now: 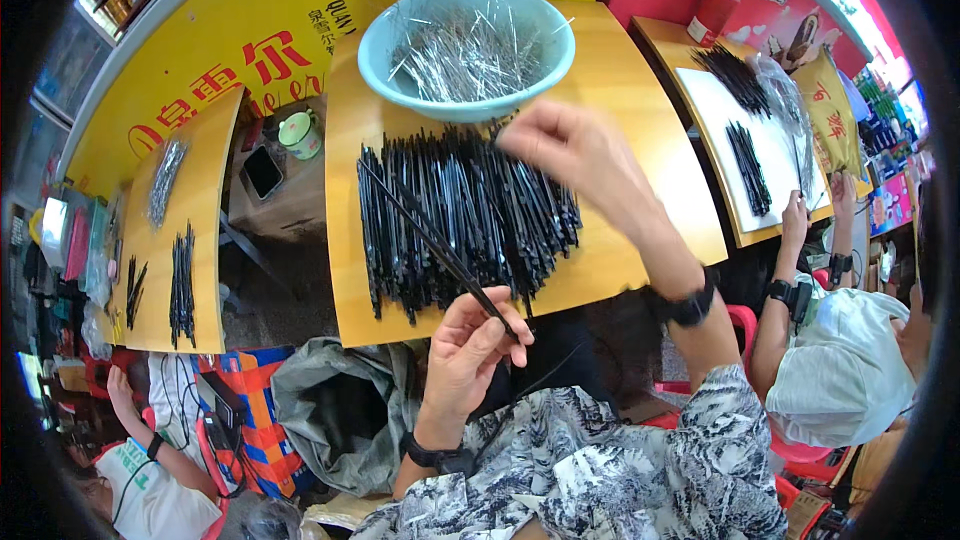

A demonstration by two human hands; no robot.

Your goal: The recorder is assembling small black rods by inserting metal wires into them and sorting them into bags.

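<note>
A few long, thin black sticks [440,245] are pinched between the thumb and fingers of my left hand [476,338], slanting up and leftward across a big pile of similar black sticks [460,205]. My right hand [575,152] is blurred by motion above the pile's far right edge. Its fingers are drawn together, and anything between them is too smeared to make out. Just beyond the pile stands a light blue basin [375,65] holding many thin, shiny silver wire-like pieces [470,55]. Both rest on a wooden table [660,200].
Left, another table [205,185] bears black stick bundles [182,285] and a clear bag [167,175]. Between the tables are a phone [262,172] and a green cup [299,135]. Right, a person [845,360] handles a plastic bag over a white board [725,170]. Another person sits lower left.
</note>
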